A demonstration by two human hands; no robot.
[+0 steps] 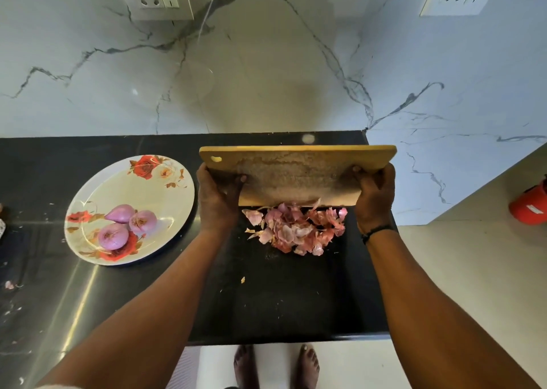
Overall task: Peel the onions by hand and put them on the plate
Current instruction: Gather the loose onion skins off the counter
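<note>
Now, grip: left hand (217, 199) and right hand (374, 195) clasp the tilted cutting board (296, 172) by its ends.
Risk: peels (296, 229) could scatter off the counter (281, 300) edge.

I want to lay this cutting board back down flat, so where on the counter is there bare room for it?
Bare counter lies between the peel pile and the front edge, between your forearms. Another strip runs behind the cutting board along the wall. It is crowded under the board, where the peels lie, and to the left, where the plate holds three onions.
</note>
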